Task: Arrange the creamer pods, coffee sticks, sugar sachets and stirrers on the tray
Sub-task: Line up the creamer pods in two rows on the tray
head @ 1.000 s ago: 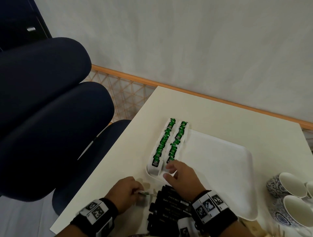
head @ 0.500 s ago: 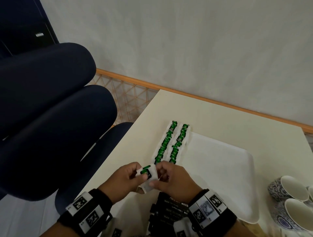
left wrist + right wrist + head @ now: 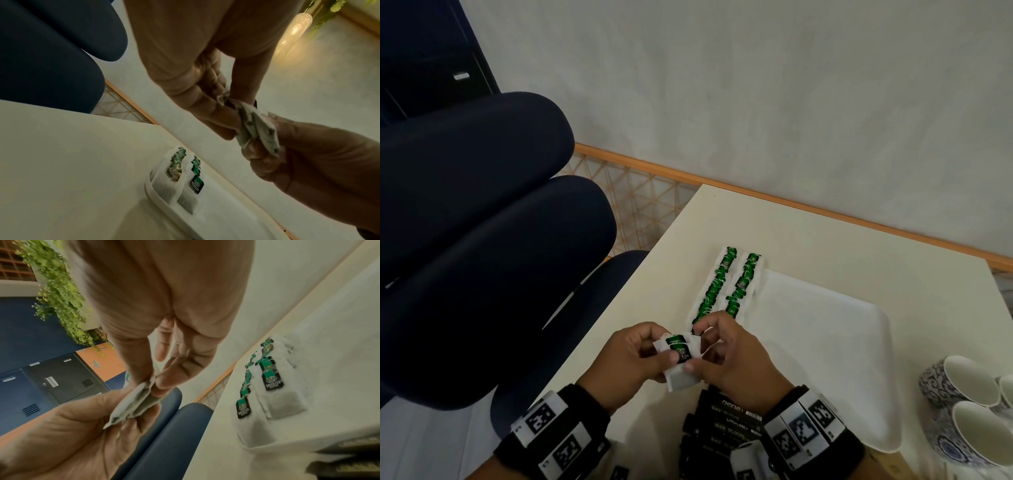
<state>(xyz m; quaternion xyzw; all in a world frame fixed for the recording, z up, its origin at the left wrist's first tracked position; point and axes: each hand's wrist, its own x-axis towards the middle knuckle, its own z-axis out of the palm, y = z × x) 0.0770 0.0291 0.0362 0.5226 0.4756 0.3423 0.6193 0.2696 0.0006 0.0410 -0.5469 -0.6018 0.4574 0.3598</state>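
Both hands hold a small stack of white tea bags with a green tag (image 3: 678, 354) just above the table, in front of the tray's near left corner. My left hand (image 3: 666, 346) grips the stack from the left, and my right hand (image 3: 697, 347) pinches it from the right. The wrist views show the same stack (image 3: 257, 128) (image 3: 133, 404) pinched between the fingers of both hands. Two rows of green-tagged tea bags (image 3: 724, 284) lie along the left side of the white tray (image 3: 825, 342). A pile of black coffee sticks (image 3: 726, 425) lies under my right wrist.
Blue-patterned cups (image 3: 969, 411) stand at the right edge of the table. A dark blue chair (image 3: 482, 240) sits close to the table's left edge. The wall runs behind the table. Most of the tray's surface is bare.
One second ago my right hand rested at the tray's near left corner and my left hand was low on the table. Both have since come together and lifted the tea bags.
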